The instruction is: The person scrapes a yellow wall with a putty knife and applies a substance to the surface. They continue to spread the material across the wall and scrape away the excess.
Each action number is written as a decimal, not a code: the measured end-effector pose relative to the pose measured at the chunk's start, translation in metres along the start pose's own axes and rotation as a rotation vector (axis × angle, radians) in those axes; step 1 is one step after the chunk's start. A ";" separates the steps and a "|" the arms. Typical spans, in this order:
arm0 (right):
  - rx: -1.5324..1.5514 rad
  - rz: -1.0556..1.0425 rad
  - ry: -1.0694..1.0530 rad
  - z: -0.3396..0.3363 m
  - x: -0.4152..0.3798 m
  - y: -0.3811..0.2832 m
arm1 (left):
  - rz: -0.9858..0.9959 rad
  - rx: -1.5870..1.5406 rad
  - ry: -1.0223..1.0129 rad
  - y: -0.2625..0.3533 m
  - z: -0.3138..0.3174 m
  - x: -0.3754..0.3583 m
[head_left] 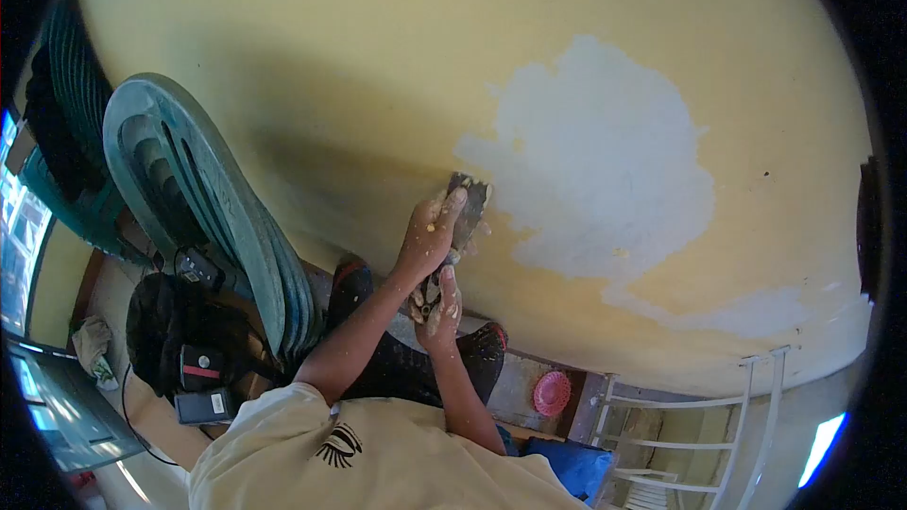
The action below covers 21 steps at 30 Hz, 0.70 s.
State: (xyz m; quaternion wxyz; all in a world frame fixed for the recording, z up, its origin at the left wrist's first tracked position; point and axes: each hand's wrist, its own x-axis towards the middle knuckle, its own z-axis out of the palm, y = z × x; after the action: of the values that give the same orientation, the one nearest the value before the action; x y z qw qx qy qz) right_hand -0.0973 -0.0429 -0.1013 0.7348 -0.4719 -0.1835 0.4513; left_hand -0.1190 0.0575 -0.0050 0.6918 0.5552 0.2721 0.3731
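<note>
My left hand is closed around the dark, flat blade of a scraper, its thumb lying on the blade. Just below, my right hand grips the dark handle end of the same tool. Pale yellowish crumbs stick to both hands and to the blade. The blade's tip is near the yellow wall, just left of a large whitish bare patch; whether it touches the wall I cannot tell.
Stacked green plastic chairs stand at the left, beside a black bag and dark cases. A pink basket is on the floor below the wall. White metal rails and a blue item are at the lower right.
</note>
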 end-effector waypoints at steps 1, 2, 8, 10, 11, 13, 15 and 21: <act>0.030 0.034 0.009 0.002 -0.001 -0.002 | 0.013 -0.012 0.007 -0.007 0.001 0.000; 0.152 0.114 0.033 0.004 -0.004 -0.007 | 0.033 -0.026 0.015 -0.019 0.002 0.002; 0.187 0.070 -0.030 0.018 -0.008 -0.026 | 0.204 0.170 0.108 -0.001 0.003 0.005; 0.164 0.065 -0.009 0.019 -0.008 -0.029 | 0.164 0.090 0.095 0.002 0.006 0.003; 0.156 0.071 0.015 0.019 -0.010 -0.028 | 0.128 0.005 0.067 -0.007 0.008 0.004; 0.139 0.062 0.039 0.019 -0.007 -0.029 | 0.100 -0.067 0.020 -0.002 0.008 0.006; 0.123 0.043 0.055 0.020 -0.005 -0.029 | 0.097 -0.040 -0.019 0.004 0.004 0.007; 0.063 0.084 0.128 0.024 -0.008 -0.028 | 0.041 -0.127 -0.006 0.001 0.002 0.002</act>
State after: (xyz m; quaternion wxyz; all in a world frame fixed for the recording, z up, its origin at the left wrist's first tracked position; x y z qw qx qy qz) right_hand -0.1043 -0.0411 -0.0648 0.7400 -0.4837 -0.1020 0.4561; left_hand -0.1167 0.0584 -0.0034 0.7186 0.5168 0.2343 0.4021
